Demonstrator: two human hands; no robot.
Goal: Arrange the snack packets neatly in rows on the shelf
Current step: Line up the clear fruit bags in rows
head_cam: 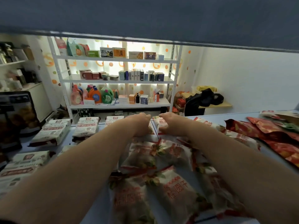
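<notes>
Both my arms reach forward across the blue shelf [218, 118] to its far edge.

Left hand [140, 125]: knuckles up, fingers bent down over the far end of a packet that the hand almost wholly covers. I cannot tell whether it grips or only rests there.

Right hand [172, 125]: just beside the left, fingers curled over a floral packet [161, 124], white with red print, of which only a strip shows between the two hands.

Nearer to me, between and under my forearms, more floral packets [161, 159] lie overlapping and at uneven angles, not in a row.

Left of my left hand, white paper-printed packets [85, 126] lie side by side in a row along the far edge, with more of them closer to me beside my left forearm.

Right of my right hand, red foil packets [267, 131] lie loosely heaped.

Beyond both hands stands a white rack [116, 81] bearing boxes, with detergent bottles [97, 95] on its lower level. A dark board [145, 16] spans overhead.
</notes>
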